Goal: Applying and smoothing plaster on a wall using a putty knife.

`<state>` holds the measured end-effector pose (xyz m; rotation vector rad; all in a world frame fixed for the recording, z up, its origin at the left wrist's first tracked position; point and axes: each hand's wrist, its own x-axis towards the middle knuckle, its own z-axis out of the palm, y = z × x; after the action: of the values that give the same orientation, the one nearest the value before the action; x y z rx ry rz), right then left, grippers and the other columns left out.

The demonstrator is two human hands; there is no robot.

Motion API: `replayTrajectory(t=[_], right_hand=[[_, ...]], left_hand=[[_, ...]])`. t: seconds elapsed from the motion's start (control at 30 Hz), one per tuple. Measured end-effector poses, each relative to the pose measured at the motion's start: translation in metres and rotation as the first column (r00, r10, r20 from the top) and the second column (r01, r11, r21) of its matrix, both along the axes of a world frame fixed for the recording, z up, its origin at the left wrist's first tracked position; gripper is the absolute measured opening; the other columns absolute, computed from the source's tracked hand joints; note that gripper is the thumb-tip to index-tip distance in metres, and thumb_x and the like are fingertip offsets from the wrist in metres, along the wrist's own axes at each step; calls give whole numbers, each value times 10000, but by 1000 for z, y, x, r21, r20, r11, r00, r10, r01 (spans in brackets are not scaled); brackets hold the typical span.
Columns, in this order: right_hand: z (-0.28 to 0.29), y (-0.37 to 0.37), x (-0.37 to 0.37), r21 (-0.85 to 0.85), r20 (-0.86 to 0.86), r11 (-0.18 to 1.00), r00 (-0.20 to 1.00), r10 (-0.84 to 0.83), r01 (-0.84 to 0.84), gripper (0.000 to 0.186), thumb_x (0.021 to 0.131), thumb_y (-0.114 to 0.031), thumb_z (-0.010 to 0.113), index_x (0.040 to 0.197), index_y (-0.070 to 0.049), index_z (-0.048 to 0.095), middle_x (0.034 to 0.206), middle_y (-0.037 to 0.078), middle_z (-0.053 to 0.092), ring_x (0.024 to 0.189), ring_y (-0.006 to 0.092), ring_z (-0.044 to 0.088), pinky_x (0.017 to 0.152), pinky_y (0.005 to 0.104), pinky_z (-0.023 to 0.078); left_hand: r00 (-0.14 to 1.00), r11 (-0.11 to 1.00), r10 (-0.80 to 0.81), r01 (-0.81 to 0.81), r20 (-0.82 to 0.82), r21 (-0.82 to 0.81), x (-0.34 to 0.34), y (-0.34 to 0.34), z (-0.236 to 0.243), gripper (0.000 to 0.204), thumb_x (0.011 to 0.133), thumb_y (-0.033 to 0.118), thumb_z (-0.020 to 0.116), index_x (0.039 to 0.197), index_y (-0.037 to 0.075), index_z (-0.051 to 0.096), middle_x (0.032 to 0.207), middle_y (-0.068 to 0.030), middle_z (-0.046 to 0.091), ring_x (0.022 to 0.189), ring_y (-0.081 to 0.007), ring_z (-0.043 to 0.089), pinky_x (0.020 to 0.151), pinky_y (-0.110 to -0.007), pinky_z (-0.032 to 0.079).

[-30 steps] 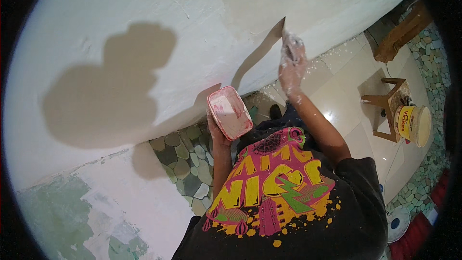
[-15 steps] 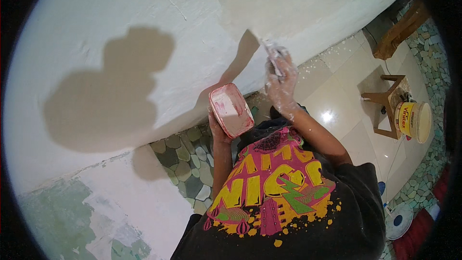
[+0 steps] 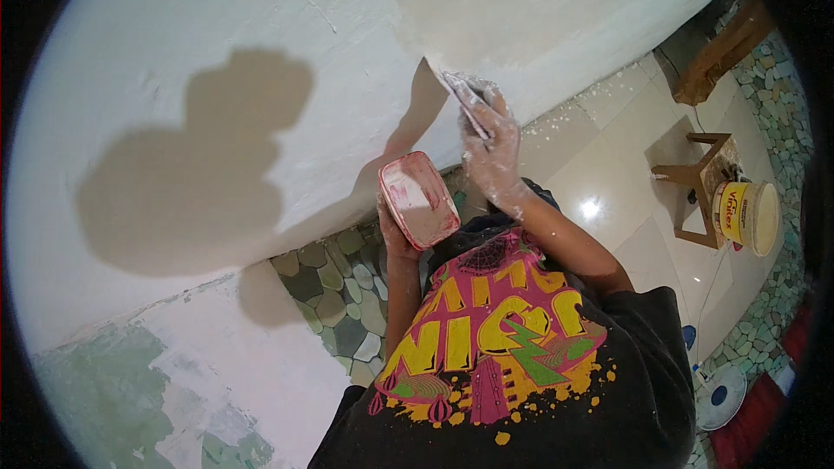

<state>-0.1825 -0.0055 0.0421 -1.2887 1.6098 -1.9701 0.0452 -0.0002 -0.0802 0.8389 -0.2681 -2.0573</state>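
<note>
My left hand (image 3: 397, 232) grips a red-rimmed rectangular tub (image 3: 437, 189) from its left side. The tub is tilted, with pale paste inside and smears on its walls. My right hand (image 3: 495, 146), coated in white paste, is closed around a flat putty scraper (image 3: 470, 106). The scraper's tip points up and left and meets the tip of its shadow at the white wall (image 3: 347, 95); its handle is mostly hidden by my fingers. A darker, damp-looking patch of coating (image 3: 469, 0) spreads over the wall above the scraper.
On the right, a small wooden stool (image 3: 708, 175) stands by a yellow-labelled bucket (image 3: 761, 219). A white fan (image 3: 721, 398) is at lower right, a brown wooden piece (image 3: 725, 52) at upper right. White spatters dot the floor tiles (image 3: 599, 156). A partly green surface (image 3: 100, 382) lies lower left.
My right hand and the scraper have moved left along the wall, the scraper tilting more leftward. My left hand and the tub have hardly moved.
</note>
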Motion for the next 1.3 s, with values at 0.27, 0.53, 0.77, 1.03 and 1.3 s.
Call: replayTrajectory(t=[0.27, 0.53, 0.77, 1.03, 1.3], right_hand=[[-2, 5, -33, -168, -627, 981, 758, -180, 94, 486, 799, -77, 625, 1283, -114, 635, 1353, 104, 575, 1265, 312, 532, 1056, 483, 390], [-69, -29, -39, -111, -809, 982, 560, -177, 150, 548, 787, -174, 661, 1330, -137, 598, 1419, 52, 525, 1334, 264, 473, 1102, 493, 337], [-101, 14, -50, 173, -665, 978, 747, 31, 114, 606, 752, -18, 650, 1351, -74, 569, 1425, 93, 517, 1343, 294, 462, 1108, 458, 344], [-24, -10, -60, -94, -295, 949, 902, -317, 302, 497, 791, 110, 482, 1271, 40, 596, 1277, 196, 581, 1170, 267, 562, 1005, 338, 431], [4, -10, 8, -107, -147, 989, 983, -113, 98, 485, 809, 41, 561, 1285, -27, 614, 1279, 193, 598, 1144, 344, 588, 986, 404, 464]], left_hand=[[999, 998, -50, 49, -17, -40, -3, 4, 5, 677, 982, 587, 415, 1465, 113, 385, 1403, -134, 516, 1222, -325, 558, 1008, -496, 485], [1000, 1000, 16, -16, 18, 6, 3, 8, -5, 653, 972, 577, 433, 1460, 144, 407, 1420, -108, 506, 1230, -331, 549, 1011, -526, 477], [1000, 1000, 1, -2, -12, -24, 10, 5, 0, 657, 987, 576, 401, 1458, 116, 400, 1408, -131, 511, 1230, -322, 550, 1009, -492, 485], [1000, 999, 22, -22, 1, -32, 17, 7, -11, 665, 988, 582, 392, 1469, 122, 383, 1416, -129, 504, 1235, -323, 547, 1006, -493, 485], [995, 1000, 30, -29, 92, -12, 0, 6, 1, 647, 976, 587, 400, 1448, 144, 412, 1404, -111, 511, 1239, -333, 538, 1007, -530, 477]])
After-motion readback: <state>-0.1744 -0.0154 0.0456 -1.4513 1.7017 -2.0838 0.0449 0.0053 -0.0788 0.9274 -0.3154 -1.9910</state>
